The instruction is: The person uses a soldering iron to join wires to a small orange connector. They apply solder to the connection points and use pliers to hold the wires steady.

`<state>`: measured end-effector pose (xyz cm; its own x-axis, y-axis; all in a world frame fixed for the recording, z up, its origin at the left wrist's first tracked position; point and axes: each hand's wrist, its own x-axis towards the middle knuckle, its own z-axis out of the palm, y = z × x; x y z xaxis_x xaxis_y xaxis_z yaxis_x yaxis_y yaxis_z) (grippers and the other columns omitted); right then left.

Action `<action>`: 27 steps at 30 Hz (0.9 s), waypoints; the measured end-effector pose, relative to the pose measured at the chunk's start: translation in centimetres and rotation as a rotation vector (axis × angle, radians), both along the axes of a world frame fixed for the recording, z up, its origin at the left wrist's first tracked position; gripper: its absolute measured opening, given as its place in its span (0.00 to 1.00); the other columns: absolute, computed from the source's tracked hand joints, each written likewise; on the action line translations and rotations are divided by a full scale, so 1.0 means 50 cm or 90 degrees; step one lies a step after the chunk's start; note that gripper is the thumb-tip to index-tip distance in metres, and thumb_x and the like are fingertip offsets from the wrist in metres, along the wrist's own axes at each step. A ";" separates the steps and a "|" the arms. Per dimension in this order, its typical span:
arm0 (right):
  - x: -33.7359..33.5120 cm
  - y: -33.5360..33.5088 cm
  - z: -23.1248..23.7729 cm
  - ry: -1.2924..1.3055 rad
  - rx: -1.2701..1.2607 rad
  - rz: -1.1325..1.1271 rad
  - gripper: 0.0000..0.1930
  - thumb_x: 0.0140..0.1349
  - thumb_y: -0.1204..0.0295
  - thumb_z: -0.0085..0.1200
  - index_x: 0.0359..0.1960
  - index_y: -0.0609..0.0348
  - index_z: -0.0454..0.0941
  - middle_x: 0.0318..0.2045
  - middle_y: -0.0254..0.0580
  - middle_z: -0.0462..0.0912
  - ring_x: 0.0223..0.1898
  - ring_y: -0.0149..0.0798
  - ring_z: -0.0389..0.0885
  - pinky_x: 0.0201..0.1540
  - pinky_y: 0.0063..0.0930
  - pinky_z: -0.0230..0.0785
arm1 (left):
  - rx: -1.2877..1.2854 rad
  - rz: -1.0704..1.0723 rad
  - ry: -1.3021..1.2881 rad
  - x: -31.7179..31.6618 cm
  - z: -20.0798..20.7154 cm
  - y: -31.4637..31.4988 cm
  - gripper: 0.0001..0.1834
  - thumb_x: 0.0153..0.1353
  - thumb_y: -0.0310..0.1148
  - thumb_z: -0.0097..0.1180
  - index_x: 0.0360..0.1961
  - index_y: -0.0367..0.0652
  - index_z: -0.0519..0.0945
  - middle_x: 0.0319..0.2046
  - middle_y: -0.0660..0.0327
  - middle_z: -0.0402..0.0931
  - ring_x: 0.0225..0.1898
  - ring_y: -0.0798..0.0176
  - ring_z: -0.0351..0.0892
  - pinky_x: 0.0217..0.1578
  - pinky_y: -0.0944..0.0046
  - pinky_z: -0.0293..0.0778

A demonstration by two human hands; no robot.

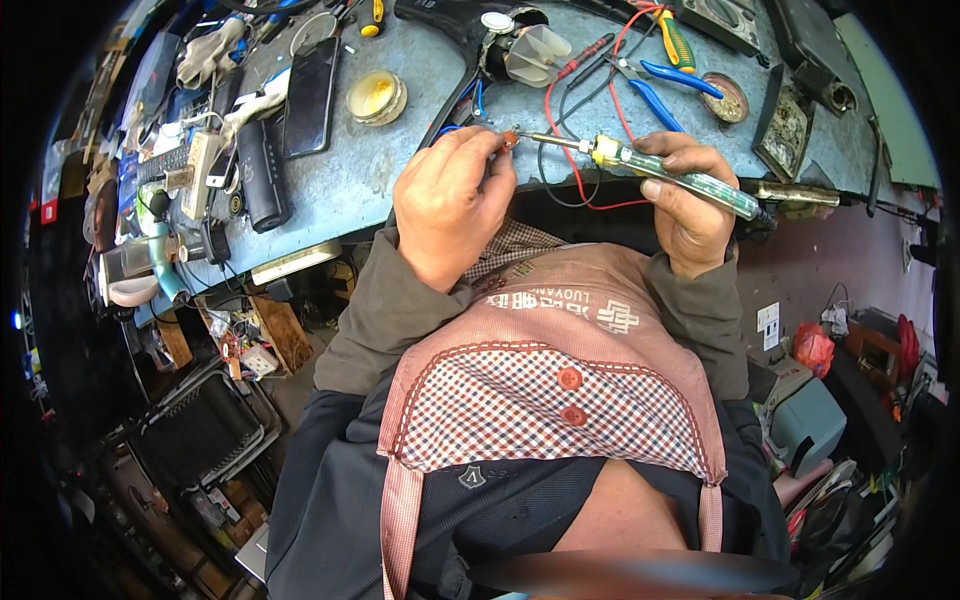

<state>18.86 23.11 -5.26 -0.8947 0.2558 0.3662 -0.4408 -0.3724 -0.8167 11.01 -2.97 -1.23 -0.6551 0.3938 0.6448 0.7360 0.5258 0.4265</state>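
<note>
My left hand (447, 205) is closed in a pinch on a small reddish-brown part (510, 139) above the bench's near edge. The part's kind is too small to make out, and my fingers cover some of it. Thin blue wires (478, 100) run close behind these fingertips. My right hand (697, 200) grips a soldering iron (640, 161) by its clear green handle. The iron points left, with its slim metal tip at or very close to the small part; whether they touch, I cannot tell. A black curved housing with a clear plastic piece (537, 55) lies beyond my left hand.
A round tub (377, 97) with yellowish stuff stands on the blue bench (345, 190). Nearby are a dark phone (311, 97), blue-handled cutters (657, 105), red and black test leads (585, 57), a screwdriver (677, 42) and a small round tin (724, 97). Clutter crowds the left side.
</note>
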 end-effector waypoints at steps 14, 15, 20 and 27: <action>0.001 -0.001 0.000 -0.016 -0.021 0.010 0.16 0.54 0.88 0.69 0.44 0.64 0.84 0.50 0.58 0.87 0.57 0.55 0.86 0.66 0.53 0.76 | -0.022 -0.011 0.018 -0.001 0.000 0.001 0.13 0.54 0.18 0.72 0.41 0.38 0.86 0.38 0.54 0.88 0.35 0.52 0.89 0.37 0.58 0.84; 0.001 -0.001 -0.001 -0.015 -0.021 0.009 0.16 0.54 0.89 0.69 0.44 0.64 0.84 0.50 0.58 0.87 0.57 0.55 0.86 0.66 0.53 0.77 | -0.025 -0.010 0.023 -0.001 0.000 0.001 0.13 0.54 0.18 0.72 0.41 0.38 0.86 0.38 0.54 0.88 0.35 0.51 0.89 0.37 0.58 0.84; 0.000 -0.004 -0.004 -0.017 -0.034 0.007 0.17 0.57 0.89 0.69 0.47 0.64 0.82 0.51 0.59 0.87 0.59 0.55 0.86 0.66 0.52 0.77 | -0.057 -0.029 0.050 -0.005 0.003 -0.001 0.14 0.53 0.19 0.73 0.41 0.39 0.86 0.38 0.55 0.88 0.34 0.51 0.88 0.37 0.57 0.83; -0.002 -0.008 -0.012 -0.011 -0.022 -0.012 0.18 0.60 0.88 0.69 0.50 0.65 0.80 0.53 0.58 0.86 0.60 0.55 0.85 0.66 0.51 0.78 | 0.000 -0.037 0.050 -0.009 -0.007 0.004 0.13 0.54 0.17 0.72 0.41 0.37 0.85 0.38 0.54 0.87 0.32 0.54 0.87 0.34 0.59 0.83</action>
<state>18.78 22.70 -5.88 -0.8957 0.2847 0.3416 -0.4340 -0.3926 -0.8109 10.55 -2.79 -1.57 -0.5783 0.4293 0.6938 0.7964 0.4814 0.3660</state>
